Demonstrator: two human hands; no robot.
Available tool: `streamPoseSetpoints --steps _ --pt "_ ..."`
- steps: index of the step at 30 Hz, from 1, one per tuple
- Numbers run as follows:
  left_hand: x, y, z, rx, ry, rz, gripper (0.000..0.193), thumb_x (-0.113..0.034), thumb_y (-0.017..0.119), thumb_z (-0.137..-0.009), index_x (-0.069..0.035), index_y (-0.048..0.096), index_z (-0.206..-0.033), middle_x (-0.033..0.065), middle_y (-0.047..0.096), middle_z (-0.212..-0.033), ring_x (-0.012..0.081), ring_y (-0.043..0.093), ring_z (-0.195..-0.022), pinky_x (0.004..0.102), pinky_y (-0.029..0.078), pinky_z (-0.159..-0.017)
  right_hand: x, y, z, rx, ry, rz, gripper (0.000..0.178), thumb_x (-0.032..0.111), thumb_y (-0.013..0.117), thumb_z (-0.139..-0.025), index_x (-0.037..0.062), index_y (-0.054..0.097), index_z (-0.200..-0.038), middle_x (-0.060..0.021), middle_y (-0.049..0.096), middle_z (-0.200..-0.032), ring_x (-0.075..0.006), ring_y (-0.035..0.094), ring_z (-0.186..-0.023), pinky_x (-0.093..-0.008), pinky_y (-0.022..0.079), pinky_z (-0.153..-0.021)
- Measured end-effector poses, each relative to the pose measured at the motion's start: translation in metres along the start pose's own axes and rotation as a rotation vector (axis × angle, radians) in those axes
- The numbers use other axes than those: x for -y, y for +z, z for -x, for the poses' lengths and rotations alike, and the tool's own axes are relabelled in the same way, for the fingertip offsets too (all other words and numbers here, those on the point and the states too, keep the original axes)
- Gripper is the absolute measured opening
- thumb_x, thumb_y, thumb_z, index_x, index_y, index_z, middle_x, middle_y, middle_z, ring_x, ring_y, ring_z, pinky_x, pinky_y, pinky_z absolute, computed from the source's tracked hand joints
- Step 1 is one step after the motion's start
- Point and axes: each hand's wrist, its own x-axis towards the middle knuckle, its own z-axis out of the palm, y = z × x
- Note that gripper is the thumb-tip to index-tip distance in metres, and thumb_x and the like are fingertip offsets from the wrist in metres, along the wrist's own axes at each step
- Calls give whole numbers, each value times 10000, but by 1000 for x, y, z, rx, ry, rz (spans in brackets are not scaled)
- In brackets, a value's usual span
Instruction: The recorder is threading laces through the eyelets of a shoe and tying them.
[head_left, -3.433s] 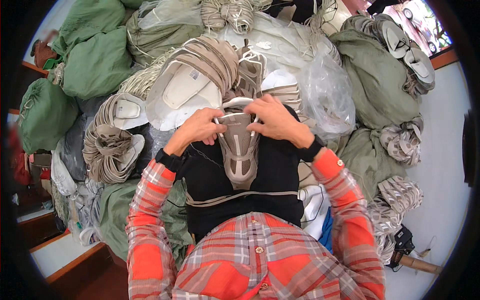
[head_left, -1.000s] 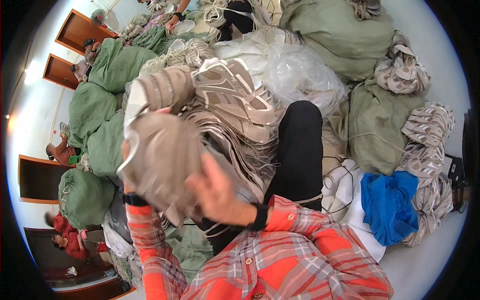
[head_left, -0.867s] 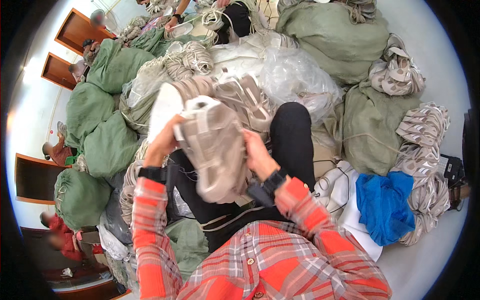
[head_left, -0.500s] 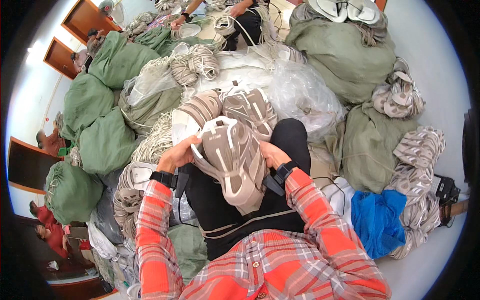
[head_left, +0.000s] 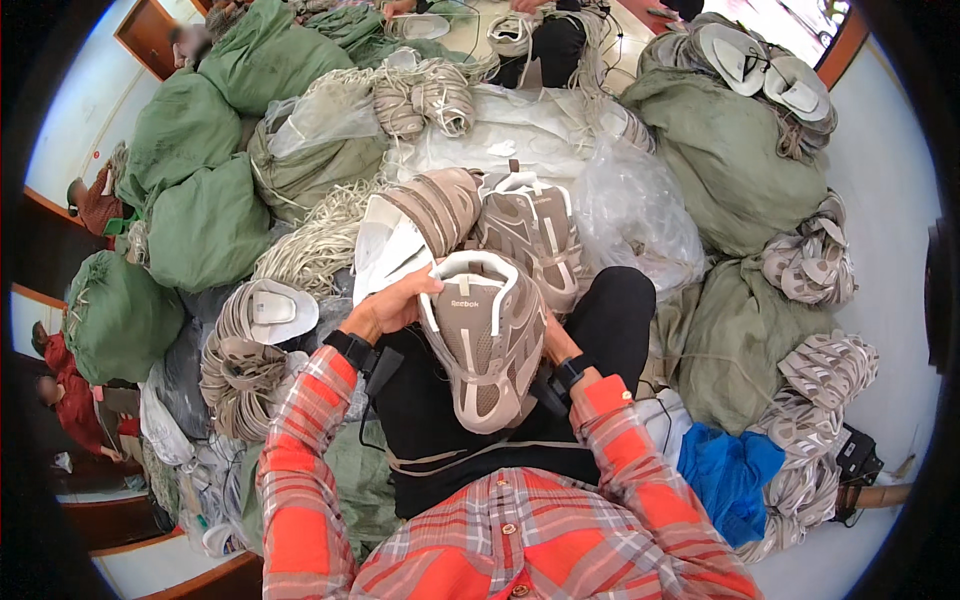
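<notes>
Over my lap I hold a taupe and white shoe upper [head_left: 482,350], its toe toward me and its white-lined collar away from me. My left hand [head_left: 395,303] pinches the collar's left edge, thumb on top. On the opposite side my right hand [head_left: 556,342] grips the upper, with its fingers mostly hidden behind it. Just beyond, a stack of nested uppers [head_left: 445,205] lies on its side with white lining showing. Right of that stack, another upper [head_left: 535,235] touches my knee area. A beige cord [head_left: 460,455] runs across my lap.
Tied bundles of uppers [head_left: 425,100] and a heap of pale laces [head_left: 320,250] lie ahead. Green sacks [head_left: 210,210] crowd the left; more sacks [head_left: 730,150] stand right. Clear plastic [head_left: 640,215] and a blue cloth [head_left: 730,480] are close by. Another person's hand [head_left: 398,8] shows at the top.
My view has shifted and turned slightly. The upper has swung more upright, so its tongue and collar face me more squarely. Both hands keep hold of it.
</notes>
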Motion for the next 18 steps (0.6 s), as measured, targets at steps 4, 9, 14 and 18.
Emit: streamPoseSetpoints --steps 4,9,14,18 --pt "-6 -2 5 24 -89 -75 660 -293 598 -814 -109 335 -1390 54 504 -1256 167 508 -1110 356 422 -944 66 9 2 261 -525 1326 301 58 602 -783 21 587 -1081 -238 636 -957 -380 618 -909 -433 484 -791" --pt "5 22 -15 -143 215 -25 528 -189 534 -740 -18 488 -1238 47 585 -1057 148 538 -945 281 456 -770 157 71 27 63 -505 1428 320 274 485 -939 -30 565 -1001 -141 630 -772 -243 609 -662 -362 479 -586" --pt "25 13 -28 -287 192 -390 471 -216 510 -752 17 514 -1161 95 594 -997 189 555 -882 313 442 -769 126 82 -5 319 -422 1738 318 255 480 -899 -20 591 -1016 -243 642 -886 -420 620 -817 -473 497 -723" --pt "49 21 -39 -420 377 -419 424 -284 507 -784 50 520 -1045 160 583 -975 245 538 -905 329 419 -771 140 93 -6 560 -318 2204 269 171 471 -858 -39 630 -807 -253 642 -812 -396 641 -796 -460 516 -678"
